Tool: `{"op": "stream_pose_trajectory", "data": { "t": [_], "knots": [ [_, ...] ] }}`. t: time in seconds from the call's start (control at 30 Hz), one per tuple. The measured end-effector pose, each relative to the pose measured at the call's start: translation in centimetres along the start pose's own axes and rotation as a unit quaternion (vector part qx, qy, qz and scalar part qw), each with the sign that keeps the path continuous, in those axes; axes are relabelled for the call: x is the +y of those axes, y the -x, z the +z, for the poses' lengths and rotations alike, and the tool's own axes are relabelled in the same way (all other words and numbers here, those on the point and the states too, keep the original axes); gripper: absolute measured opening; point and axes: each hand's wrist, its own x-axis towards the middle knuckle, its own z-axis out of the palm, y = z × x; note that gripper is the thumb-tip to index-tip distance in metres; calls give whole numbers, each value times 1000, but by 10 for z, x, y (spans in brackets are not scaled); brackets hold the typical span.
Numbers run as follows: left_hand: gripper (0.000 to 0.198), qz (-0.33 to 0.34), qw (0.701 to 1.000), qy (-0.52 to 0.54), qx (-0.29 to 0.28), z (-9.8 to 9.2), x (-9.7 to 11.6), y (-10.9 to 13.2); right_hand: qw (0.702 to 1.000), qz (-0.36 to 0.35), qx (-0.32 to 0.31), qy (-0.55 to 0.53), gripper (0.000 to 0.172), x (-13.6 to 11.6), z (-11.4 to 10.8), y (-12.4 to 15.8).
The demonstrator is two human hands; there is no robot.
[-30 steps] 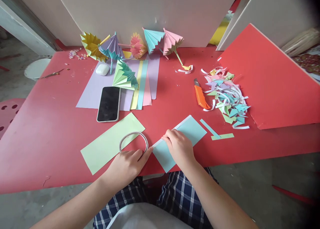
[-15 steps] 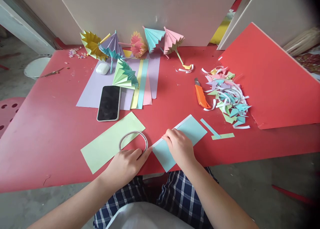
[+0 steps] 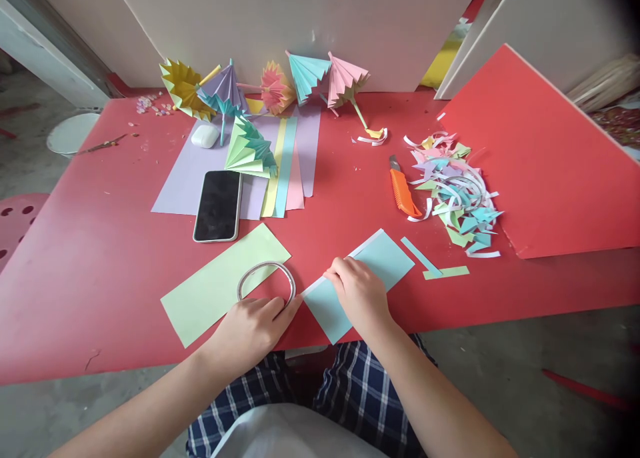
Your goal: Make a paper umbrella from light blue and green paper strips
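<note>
Pale blue paper, a smooth flat rectangle, lay aslant near the front edge of the red tabletop in the head view, a narrow white strip running along its upper left edge. The right hand rested over it, fingertips bunched together with the thumb, pressing on that strip. The left hand had its fingers curled over the near rim of a thin tape ring, index fingertip just beside the paper's left corner. The ring partly overlapped a light green sheet. Beyond lay a black-screened phone and pleated paper umbrellas. An orange-handled knife lay near curled paper scraps, which bordered a leaning red board.
</note>
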Motion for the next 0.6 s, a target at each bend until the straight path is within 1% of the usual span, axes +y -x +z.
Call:
{"op": "stream_pose_trajectory", "data": {
  "t": [0.3,0.5,0.6],
  "knots": [
    [44,4,999,4,32,-2,0,-1,1000,-1,-4,0,20,0,-1,0],
    [42,5,999,5,37,0,-1,0,1000,-8,1,-3,20,0,-1,0],
    [39,10,999,10,37,-2,-2,-3,1000,-10,5,-9,18,0,0,1]
  ]
}}
